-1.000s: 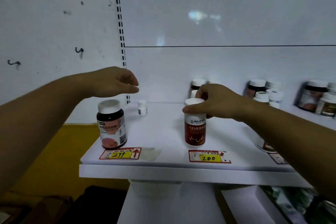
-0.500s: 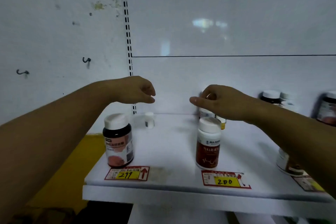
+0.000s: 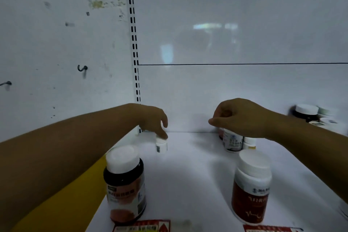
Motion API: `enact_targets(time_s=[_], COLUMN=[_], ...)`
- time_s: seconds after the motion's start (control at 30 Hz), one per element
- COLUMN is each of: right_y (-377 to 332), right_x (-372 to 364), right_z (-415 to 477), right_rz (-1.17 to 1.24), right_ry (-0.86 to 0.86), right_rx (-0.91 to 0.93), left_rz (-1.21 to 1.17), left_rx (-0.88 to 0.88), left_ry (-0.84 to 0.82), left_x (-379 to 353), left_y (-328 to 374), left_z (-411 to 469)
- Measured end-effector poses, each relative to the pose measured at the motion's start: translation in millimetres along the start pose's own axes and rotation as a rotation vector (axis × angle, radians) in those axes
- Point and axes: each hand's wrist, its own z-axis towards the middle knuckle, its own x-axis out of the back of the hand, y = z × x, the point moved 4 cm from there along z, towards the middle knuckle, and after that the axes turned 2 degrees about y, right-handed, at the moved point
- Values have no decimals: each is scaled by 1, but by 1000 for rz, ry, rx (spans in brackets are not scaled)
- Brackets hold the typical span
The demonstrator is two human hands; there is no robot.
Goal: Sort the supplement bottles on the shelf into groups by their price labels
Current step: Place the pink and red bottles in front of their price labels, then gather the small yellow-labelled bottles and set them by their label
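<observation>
My left hand (image 3: pixel 153 120) reaches to the back left of the white shelf (image 3: pixel 188 177), fingertips pinched on the cap of a small white bottle (image 3: pixel 161 146) that stands there. My right hand (image 3: pixel 243 118) hovers with curled fingers over a white-labelled bottle (image 3: pixel 232 142) at the back; its cap is hidden under the hand, so a grip cannot be made out. In front stand a dark bottle (image 3: pixel 125 184) with a white cap on the left and a red-labelled white bottle (image 3: pixel 251 190) on the right, each behind a red price label (image 3: pixel 143 228).
A small yellow-labelled bottle (image 3: pixel 249 143) stands beside the back bottle. More dark bottles (image 3: pixel 306 113) cluster at the far right against the white back wall. A slotted shelf rail (image 3: pixel 134 52) runs up the wall on the left.
My right hand let go of the red-labelled bottle and moved back over the rear bottles. My left hand dropped onto the small white bottle. The view moved closer to the shelf.
</observation>
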Motion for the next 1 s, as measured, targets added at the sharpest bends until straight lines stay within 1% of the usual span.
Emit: enact_targets(time_s=[0.13,0.27,0.37,0.43,0.5,0.6,0.73,0.83,0.9,0.93,0.97,1.0], right_y=[24,59,79,89,95,99,99,100,99,97,93,89], right_x=[5,14,13,7,-1,-11,-15,-11,7,22,38,53], right_z=[5,9,11,13,13,11,12,5,-3,-9,-17,-26], right_rz=[-27,-105,-261,-372,-411,-464,-508,-478,-392,-282,-103,128], right_ry=[33,63,15,-27,-52,-78,-11,17,102,161,210,235], right_rx=[-87,-175,-219,-232,-255,-256,-242,-271,-267,-258,-240,-214], left_rz=[-206,-321,-392,-495,-577,-614,-644,-636,-653,-672,-695,-716], left_rx=[56,12,-53,-106,-165,-252,-312,-368,-403,-421,-435,-448], left_ry=[-113,-185,-159,-121,-104,-103,-66,-6,61,91,110,123], left_x=[-15,-17,-5,8,21,39,59,74,88,95,100,104], left_y=[-6,-5,-1,3,10,20,31,47,57,64,72,82], left_z=[20,27,23,17,8,-6,-25,-37,-46,-51,-55,-60])
